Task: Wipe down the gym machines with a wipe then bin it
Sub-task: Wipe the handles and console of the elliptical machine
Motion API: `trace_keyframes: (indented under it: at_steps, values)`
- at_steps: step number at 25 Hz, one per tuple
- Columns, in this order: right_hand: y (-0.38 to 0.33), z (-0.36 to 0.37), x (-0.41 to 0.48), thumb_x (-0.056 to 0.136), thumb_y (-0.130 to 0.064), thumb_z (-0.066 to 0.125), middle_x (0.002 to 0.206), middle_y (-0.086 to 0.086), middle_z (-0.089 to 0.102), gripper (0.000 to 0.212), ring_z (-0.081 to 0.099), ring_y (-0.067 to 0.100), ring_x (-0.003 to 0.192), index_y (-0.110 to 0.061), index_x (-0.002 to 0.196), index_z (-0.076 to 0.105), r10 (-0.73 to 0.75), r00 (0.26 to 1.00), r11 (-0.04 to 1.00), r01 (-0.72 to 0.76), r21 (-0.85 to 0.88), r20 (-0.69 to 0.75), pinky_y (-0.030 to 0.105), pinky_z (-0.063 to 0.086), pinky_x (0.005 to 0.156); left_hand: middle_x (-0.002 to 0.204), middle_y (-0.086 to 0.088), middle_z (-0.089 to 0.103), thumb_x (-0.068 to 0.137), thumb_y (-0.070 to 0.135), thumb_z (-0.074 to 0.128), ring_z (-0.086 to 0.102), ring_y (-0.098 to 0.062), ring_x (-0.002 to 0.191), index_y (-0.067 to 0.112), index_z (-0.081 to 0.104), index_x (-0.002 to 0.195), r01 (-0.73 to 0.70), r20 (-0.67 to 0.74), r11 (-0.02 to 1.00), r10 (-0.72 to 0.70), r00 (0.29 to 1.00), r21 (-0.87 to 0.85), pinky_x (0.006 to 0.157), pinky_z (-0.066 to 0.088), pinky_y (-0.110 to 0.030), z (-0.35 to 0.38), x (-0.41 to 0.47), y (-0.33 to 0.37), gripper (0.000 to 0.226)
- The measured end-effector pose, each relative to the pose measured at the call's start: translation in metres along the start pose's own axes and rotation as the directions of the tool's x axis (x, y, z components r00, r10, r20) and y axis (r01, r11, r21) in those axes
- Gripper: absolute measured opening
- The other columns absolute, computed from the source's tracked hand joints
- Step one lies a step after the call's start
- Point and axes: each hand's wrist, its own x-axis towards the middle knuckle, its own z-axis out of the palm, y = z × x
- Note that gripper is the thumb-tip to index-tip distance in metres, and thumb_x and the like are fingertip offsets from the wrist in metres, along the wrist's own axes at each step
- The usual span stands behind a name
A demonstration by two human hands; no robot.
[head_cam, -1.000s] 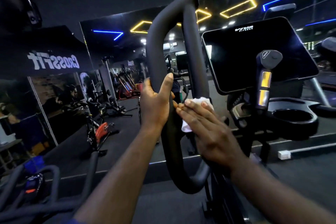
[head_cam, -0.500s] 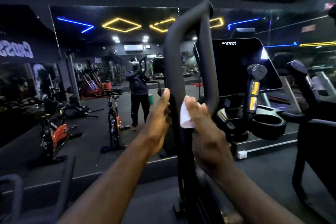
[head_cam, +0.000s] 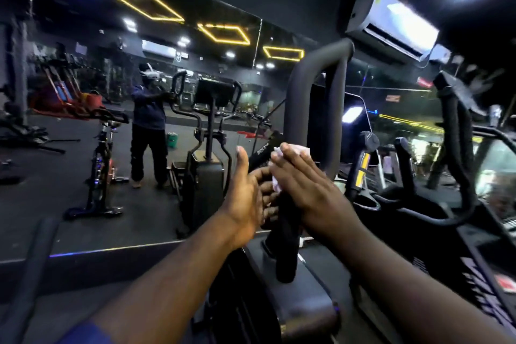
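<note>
A black looped handle (head_cam: 315,86) of a gym machine rises in the middle of the view. My right hand (head_cam: 310,190) presses a crumpled white wipe (head_cam: 296,150) against the handle's left bar with fairly straight fingers; the wipe shows at my fingertips and under my palm. My left hand (head_cam: 247,195) is on the other side of the same bar. Its fingers curl round the bar and its thumb points up. The bar between my hands is mostly hidden.
The machine's dark console (head_cam: 356,112) and a short grip with yellow bands (head_cam: 364,159) stand behind the handle. Another machine's curved handle (head_cam: 458,148) is at the right. A mirror wall ahead reflects a spin bike (head_cam: 102,159), a person (head_cam: 148,131) and a small green container (head_cam: 172,139). An air conditioner (head_cam: 396,25) hangs above.
The view has swung, so the mirror and the right-hand machine show more. My right hand keeps the wipe on the handle bar, and my left thumb has lifted off it.
</note>
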Motion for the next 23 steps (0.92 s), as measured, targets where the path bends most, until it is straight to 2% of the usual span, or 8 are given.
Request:
trace_keyframes:
  at_steps: [2,5,7,11,13,16,19,23]
  values:
    - [-0.010,0.015,-0.029,0.103,-0.009,0.054,0.152,0.015,0.054,0.041,0.038,0.028,0.151,-0.001,0.143,0.058,-0.115,0.977,0.986,0.134,-0.098,0.181,0.050,0.033,0.122,0.106,-0.011,0.076,0.082,0.096,0.020,0.072,-0.023,0.086,0.011,0.061,0.136,0.009,-0.028,0.999,-0.010,1.000,-0.040,0.070,0.053,-0.036,-0.006,0.002,0.004,0.108]
    - [-0.004,-0.001,-0.033,0.110,-0.016,0.034,0.147,0.014,0.059,0.041,0.046,0.029,0.146,-0.004,0.140,0.058,-0.417,0.786,0.857,0.507,-0.090,0.457,0.044,0.028,0.126,0.120,-0.014,0.075,0.081,0.096,0.017,0.074,-0.028,0.105,0.017,0.060,0.137,0.061,-0.058,0.998,-0.059,0.997,0.029,0.090,0.055,-0.043,-0.010,-0.002,0.006,0.106]
    - [0.019,-0.022,0.002,0.111,-0.018,0.035,0.143,0.014,0.061,0.038,0.051,0.030,0.140,-0.006,0.139,0.057,-0.482,0.709,0.800,0.596,-0.072,0.515,0.044,0.032,0.124,0.124,-0.011,0.074,0.077,0.099,0.017,0.070,-0.028,0.115,0.021,0.061,0.137,0.077,-0.049,0.994,-0.073,0.996,0.073,0.103,0.051,-0.048,-0.006,-0.006,0.005,0.108]
    - [0.030,-0.035,0.030,0.108,-0.021,0.045,0.139,0.014,0.062,0.037,0.051,0.032,0.140,-0.002,0.134,0.063,-0.265,0.886,0.919,0.352,-0.180,0.380,0.048,0.038,0.118,0.120,-0.011,0.076,0.069,0.101,0.023,0.073,-0.021,0.106,0.022,0.066,0.131,0.051,-0.013,0.998,-0.050,0.999,0.042,0.090,0.055,-0.044,0.000,-0.003,0.003,0.109]
    - [-0.007,-0.014,-0.005,0.111,-0.017,0.035,0.135,0.014,0.065,0.038,0.052,0.032,0.138,-0.002,0.128,0.066,-0.263,0.852,0.926,0.355,-0.131,0.452,0.045,0.035,0.121,0.118,-0.014,0.076,0.065,0.099,0.025,0.073,-0.020,0.095,0.020,0.065,0.129,0.052,-0.051,0.999,-0.051,0.997,0.017,0.073,0.054,-0.036,-0.003,-0.004,-0.002,0.110]
    - [-0.026,-0.018,-0.016,0.110,-0.016,0.033,0.131,0.011,0.066,0.036,0.057,0.030,0.132,-0.006,0.125,0.065,-0.386,0.718,0.872,0.489,-0.026,0.579,0.039,0.031,0.122,0.121,-0.010,0.074,0.059,0.100,0.026,0.073,-0.026,0.105,0.019,0.062,0.135,0.060,-0.085,0.998,-0.060,0.995,0.004,0.084,0.054,-0.042,-0.015,-0.005,-0.015,0.117]
    - [-0.004,-0.026,0.005,0.108,-0.017,0.039,0.141,0.012,0.062,0.037,0.049,0.029,0.141,-0.004,0.134,0.063,-0.277,0.837,0.919,0.374,-0.123,0.473,0.038,0.025,0.126,0.115,-0.011,0.075,0.061,0.100,0.024,0.070,-0.026,0.110,0.017,0.063,0.134,0.112,-0.090,0.993,-0.115,0.989,-0.033,0.101,0.050,-0.048,-0.024,-0.006,-0.037,0.117]
    - [-0.033,0.007,-0.063,0.110,-0.018,0.030,0.149,0.012,0.057,0.045,0.040,0.027,0.150,-0.003,0.140,0.060,-0.286,0.789,0.933,0.359,-0.031,0.544,0.043,0.019,0.129,0.109,-0.019,0.077,0.076,0.100,0.015,0.072,-0.027,0.090,0.010,0.066,0.127,0.209,-0.071,0.976,-0.213,0.975,-0.053,0.073,0.054,-0.035,-0.029,-0.016,-0.070,0.115]
